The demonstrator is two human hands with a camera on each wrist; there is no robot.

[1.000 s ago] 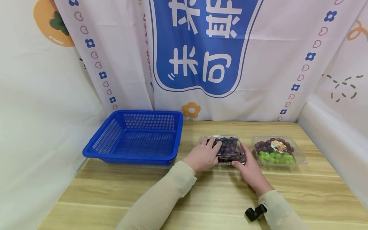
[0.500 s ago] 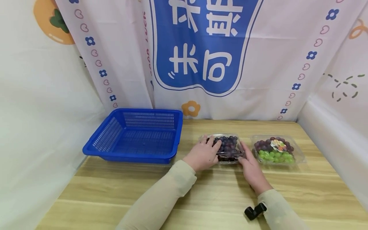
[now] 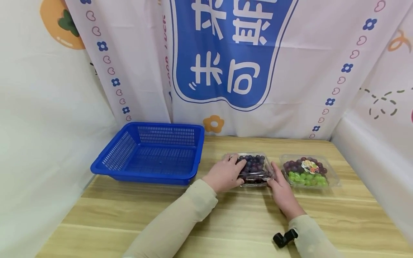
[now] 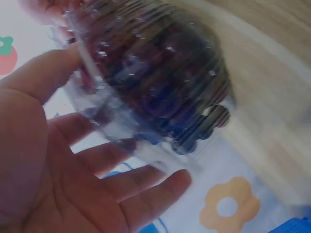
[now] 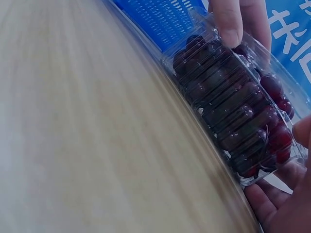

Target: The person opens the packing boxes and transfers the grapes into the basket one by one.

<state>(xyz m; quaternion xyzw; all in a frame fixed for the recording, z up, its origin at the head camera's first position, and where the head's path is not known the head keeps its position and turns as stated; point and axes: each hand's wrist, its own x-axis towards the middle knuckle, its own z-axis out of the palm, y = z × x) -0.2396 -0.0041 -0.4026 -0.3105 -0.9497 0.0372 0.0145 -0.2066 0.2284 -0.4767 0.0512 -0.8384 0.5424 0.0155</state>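
Fingers spread, left hand (image 3: 223, 174) touches the clear rectangular plastic dark-grape box (image 3: 256, 175) toward three o'clock; right hand (image 3: 284, 192) grips it toward ten.

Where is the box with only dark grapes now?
In the head view, this box sits right of centre, between the basket on its left and the other box on its right.

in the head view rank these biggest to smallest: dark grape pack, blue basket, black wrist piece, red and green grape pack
1. Blue basket
2. Red and green grape pack and dark grape pack, unranked: they look alike, and the left hand covers part of the dark one
3. Black wrist piece
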